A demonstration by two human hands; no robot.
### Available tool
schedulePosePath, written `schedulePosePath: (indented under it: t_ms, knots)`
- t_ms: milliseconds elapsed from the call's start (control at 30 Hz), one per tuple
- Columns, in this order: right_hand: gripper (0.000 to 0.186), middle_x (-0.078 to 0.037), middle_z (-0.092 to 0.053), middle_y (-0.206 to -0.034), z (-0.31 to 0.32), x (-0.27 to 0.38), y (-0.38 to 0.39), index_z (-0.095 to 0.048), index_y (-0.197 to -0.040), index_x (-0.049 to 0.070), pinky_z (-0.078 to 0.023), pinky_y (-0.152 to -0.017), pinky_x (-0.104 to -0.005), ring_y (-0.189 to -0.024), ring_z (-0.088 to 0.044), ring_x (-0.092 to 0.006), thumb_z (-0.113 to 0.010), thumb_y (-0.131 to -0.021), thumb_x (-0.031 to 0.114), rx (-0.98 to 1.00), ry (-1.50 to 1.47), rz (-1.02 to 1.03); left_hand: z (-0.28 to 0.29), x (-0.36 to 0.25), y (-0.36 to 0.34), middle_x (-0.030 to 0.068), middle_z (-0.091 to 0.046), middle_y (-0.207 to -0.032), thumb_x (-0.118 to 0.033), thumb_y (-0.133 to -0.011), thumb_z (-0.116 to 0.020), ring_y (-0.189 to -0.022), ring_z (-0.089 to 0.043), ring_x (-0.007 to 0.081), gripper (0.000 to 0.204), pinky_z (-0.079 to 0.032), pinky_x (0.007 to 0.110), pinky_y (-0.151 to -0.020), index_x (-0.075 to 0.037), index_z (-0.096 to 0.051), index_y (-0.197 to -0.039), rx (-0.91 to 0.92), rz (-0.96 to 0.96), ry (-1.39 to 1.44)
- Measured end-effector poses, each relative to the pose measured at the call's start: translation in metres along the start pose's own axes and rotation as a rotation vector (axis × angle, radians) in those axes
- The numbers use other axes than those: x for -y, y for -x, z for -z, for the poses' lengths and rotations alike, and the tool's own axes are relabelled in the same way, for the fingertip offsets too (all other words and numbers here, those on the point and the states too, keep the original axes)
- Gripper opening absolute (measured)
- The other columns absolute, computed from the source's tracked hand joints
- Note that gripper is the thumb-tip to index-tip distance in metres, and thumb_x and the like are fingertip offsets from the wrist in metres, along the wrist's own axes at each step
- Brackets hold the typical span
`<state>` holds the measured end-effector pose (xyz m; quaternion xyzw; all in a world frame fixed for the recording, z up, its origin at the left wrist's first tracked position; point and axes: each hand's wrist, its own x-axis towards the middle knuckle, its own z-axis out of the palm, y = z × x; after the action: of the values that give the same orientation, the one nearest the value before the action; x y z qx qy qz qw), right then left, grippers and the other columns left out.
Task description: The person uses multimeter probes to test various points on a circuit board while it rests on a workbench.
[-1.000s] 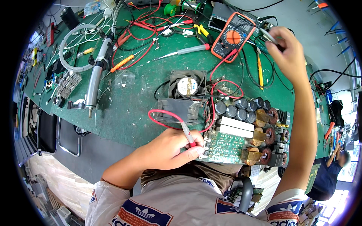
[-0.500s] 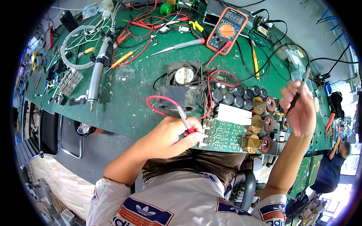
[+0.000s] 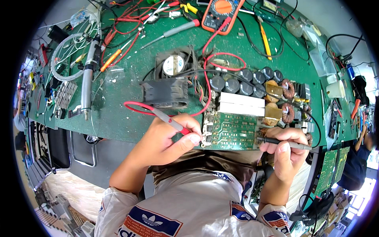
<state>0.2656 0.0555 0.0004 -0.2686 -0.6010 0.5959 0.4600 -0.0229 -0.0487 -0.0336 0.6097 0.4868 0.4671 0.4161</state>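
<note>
My left hand [image 3: 167, 136] is closed on a red-and-grey multimeter probe [image 3: 161, 114], its thumb beside the left edge of a green circuit board [image 3: 235, 132]. The tip of that probe is hidden by the fingers. On the board's right side, my right hand [image 3: 287, 152] grips a black-and-grey multimeter probe [image 3: 298, 145]. It lies nearly level, pointing left over the board's right edge; whether it touches cannot be made out. The board carries black capacitors [image 3: 233, 86], a white block [image 3: 241, 105] and copper coils [image 3: 287, 114]. An orange multimeter [image 3: 218, 21] sits beyond it.
Two black fans [image 3: 164, 93] stand left of the board. The red probe lead [image 3: 207, 85] and black lead cross above it. Farther back lie a grey screwdriver [image 3: 177, 29] and an orange-handled tool [image 3: 110, 60]. A grey cylinder [image 3: 87, 87] stands at left.
My right hand has come down and inward from the raised position at the right to the board's right edge, with its probe now pointing left. My left hand keeps its probe at the board's left edge.
</note>
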Motion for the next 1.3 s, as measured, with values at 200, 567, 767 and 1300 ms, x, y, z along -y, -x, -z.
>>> schedulePosePath:
  t_ms: [200, 567, 767, 1300]
  knots:
    - [0.03, -0.018, -0.071, -0.082, -0.002, -0.007, 0.0, -0.068, -0.102, -0.01, -0.058, -0.07, -0.0344, -0.077, -0.068, -0.0238, -0.073, -0.094, 0.019, 0.095, 0.172, 0.112, 0.0, -0.006, 0.0, 0.0208, -0.07, -0.1, -0.015, -0.101, -0.061, -0.092, -0.069, 0.0216, 0.02, -0.058, 0.032, -0.077, 0.005, -0.059, -0.104, 0.0, 0.117, 0.11]
    - [0.028, -0.017, -0.069, -0.084, -0.005, 0.012, -0.023, -0.065, -0.102, -0.006, -0.054, -0.067, -0.0337, -0.075, -0.068, -0.0226, -0.075, -0.092, 0.018, 0.106, 0.212, 0.158, -0.005, -0.003, 0.003, 0.0196, -0.069, -0.096, -0.013, -0.1, -0.062, -0.085, -0.068, 0.0223, 0.018, -0.057, 0.035, -0.079, 0.004, -0.059, -0.105, -0.061, 0.071, 0.19]
    - [0.021, -0.012, -0.069, -0.076, -0.002, -0.012, -0.018, -0.07, -0.092, -0.002, -0.052, -0.066, -0.0396, -0.07, -0.069, -0.0284, -0.081, -0.077, 0.008, 0.319, 0.426, 0.385, -0.006, -0.002, 0.0, 0.0183, -0.068, -0.088, -0.016, -0.096, -0.069, -0.083, -0.069, 0.0273, 0.023, -0.057, 0.042, -0.08, 0.004, -0.061, -0.105, -0.078, 0.029, 0.16]
    - [0.02, -0.014, -0.068, -0.084, -0.022, -0.033, 0.019, -0.073, -0.106, 0.001, -0.061, -0.066, -0.0393, -0.085, -0.075, -0.0334, -0.062, -0.093, 0.011, 0.508, 0.462, 0.387, -0.015, -0.004, -0.008, 0.0121, -0.072, -0.084, -0.023, -0.091, -0.077, -0.073, -0.068, 0.0189, 0.029, -0.052, 0.029, -0.066, 0.004, -0.07, -0.098, -0.118, 0.056, 0.01]
